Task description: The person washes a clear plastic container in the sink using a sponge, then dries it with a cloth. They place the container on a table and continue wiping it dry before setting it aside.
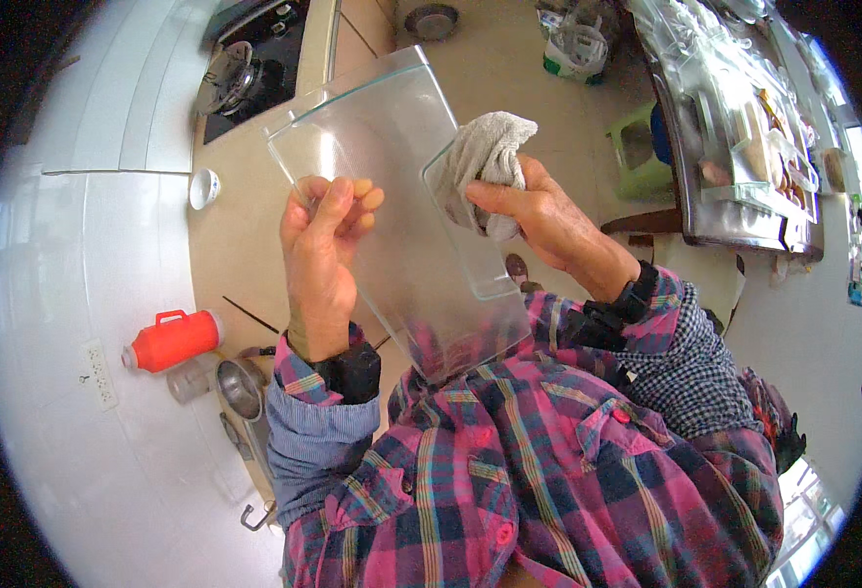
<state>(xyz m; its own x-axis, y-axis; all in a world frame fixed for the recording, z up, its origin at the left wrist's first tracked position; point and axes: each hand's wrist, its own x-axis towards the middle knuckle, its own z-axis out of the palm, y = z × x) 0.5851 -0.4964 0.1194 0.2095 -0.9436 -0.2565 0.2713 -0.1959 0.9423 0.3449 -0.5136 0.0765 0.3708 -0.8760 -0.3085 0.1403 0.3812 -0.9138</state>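
A clear plastic panel (401,176), rectangular with a cut-out along its right side, is held up at a slant before my chest. My left hand (328,228) grips its left edge, with the fingers curled over it. In my right hand (541,213) is a bunched grey-white cloth (486,158), pressed against the panel's right edge at the cut-out. The lower end of the panel is close to my plaid shirt. Part of the cloth lies behind the clear plastic.
A gas stove (254,73) and a white bowl (204,188) are on the counter at the left, with a red thermos flask (173,339) and a metal pot (240,389) nearer. At right, a dark-edged table (747,239) bears clear plastic trays. A green bin (633,151) stands beside it.
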